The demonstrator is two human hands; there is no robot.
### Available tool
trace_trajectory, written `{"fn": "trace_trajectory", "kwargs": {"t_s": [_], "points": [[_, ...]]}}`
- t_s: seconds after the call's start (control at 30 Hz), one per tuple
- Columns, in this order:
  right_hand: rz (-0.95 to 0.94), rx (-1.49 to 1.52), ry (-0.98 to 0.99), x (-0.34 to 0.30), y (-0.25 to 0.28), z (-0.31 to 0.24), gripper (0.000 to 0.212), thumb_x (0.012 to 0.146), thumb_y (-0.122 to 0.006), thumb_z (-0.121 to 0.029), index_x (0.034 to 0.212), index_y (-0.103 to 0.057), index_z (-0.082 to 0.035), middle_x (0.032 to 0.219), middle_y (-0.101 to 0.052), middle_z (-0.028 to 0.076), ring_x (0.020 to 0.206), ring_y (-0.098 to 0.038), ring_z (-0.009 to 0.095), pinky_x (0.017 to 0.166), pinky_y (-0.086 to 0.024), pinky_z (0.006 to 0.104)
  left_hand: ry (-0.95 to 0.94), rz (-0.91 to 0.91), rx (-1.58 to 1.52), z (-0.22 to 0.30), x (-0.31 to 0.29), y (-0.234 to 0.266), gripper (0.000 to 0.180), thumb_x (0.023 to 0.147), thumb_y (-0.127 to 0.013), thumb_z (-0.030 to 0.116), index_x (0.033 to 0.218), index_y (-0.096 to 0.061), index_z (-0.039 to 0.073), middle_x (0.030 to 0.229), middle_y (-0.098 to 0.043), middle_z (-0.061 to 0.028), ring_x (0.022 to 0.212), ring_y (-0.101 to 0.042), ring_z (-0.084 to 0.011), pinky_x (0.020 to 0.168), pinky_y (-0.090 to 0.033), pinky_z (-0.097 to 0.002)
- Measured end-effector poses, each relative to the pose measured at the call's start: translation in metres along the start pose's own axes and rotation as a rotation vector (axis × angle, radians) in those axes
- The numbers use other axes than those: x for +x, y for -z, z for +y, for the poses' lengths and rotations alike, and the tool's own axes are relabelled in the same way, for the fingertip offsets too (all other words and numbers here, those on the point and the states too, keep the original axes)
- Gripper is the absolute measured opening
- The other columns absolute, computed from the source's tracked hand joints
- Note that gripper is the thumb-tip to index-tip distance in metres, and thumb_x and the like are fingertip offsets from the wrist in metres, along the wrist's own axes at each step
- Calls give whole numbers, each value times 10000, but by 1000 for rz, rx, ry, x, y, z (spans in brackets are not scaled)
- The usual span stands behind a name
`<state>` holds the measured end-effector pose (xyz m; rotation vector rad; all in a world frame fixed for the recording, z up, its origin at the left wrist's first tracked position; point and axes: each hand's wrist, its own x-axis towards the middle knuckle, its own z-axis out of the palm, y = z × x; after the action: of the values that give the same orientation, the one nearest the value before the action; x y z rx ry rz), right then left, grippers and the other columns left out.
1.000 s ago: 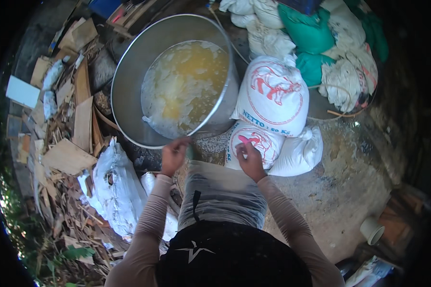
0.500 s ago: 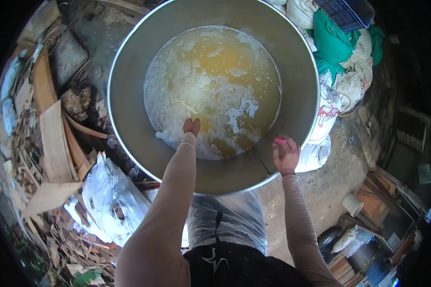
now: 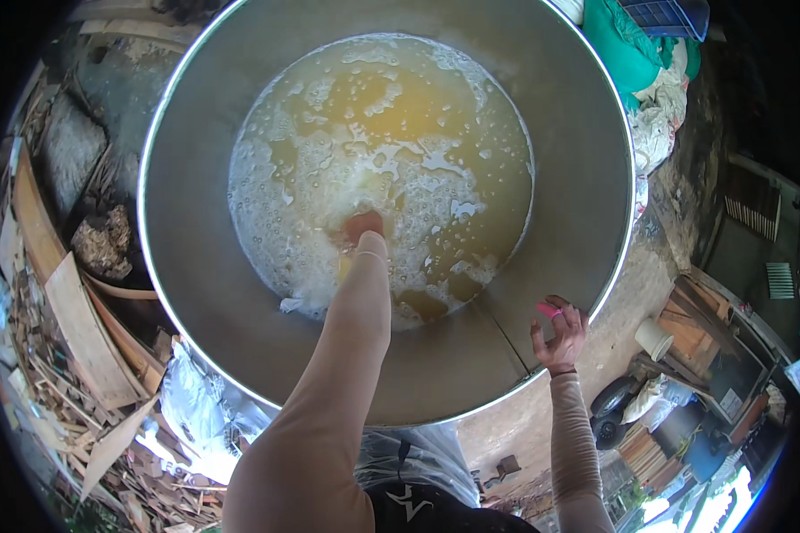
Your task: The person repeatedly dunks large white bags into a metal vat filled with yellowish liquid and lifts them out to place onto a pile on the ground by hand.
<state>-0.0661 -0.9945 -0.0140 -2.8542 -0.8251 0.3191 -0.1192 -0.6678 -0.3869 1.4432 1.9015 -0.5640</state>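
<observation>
Left hand (image 3: pixel 364 226) partly sunk in yellowish liquid (image 3: pixel 409 111); the dip looks under way, not finished

Left fingers hidden, so whether closed cannot be told; right hand's (image 3: pixel 562 342) fingers loosely curled, thumb apart, pink item (image 3: pixel 549 310) on them, at the rim of the metal vat (image 3: pixel 573 178) holding the liquid; foam (image 3: pixel 271 213) lies in patches

The fingers of the left hand (image 3: pixel 365 226) are hidden by the foamy liquid (image 3: pixel 418 111), so whether anything is gripped cannot be told. The bottom of the metal vat (image 3: pixel 578 222) is covered too; its far rim is cut off. At far right the blue crate (image 3: pixel 668 14) is cropped. The pink item (image 3: pixel 549 309) on the right hand (image 3: pixel 563 338) is too small to be identified.
</observation>
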Motion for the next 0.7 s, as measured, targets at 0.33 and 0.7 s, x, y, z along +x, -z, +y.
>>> {"fn": "trace_trajectory", "kwargs": {"t_s": [0.33,0.7], "points": [[20,18,-23,-3,5,5,267,739,-695,-279,951,-673,-119,1061,-660,44,920,-623,231,856,-417,386,102,-48,-445,-34,-11,7,351,761,-675,169,1074,-656,12,1070,-687,-134,975,-667,-311,801,-530,-375],[164,162,-64,-16,4,20,145,740,-689,-238,828,-696,-123,934,-691,46,812,-644,236,788,-444,348,-179,-363,-1107,-91,-129,43,585,693,-674,1,1261,-538,-36,1137,-645,-158,958,-652,-304,823,-525,-397]]}}
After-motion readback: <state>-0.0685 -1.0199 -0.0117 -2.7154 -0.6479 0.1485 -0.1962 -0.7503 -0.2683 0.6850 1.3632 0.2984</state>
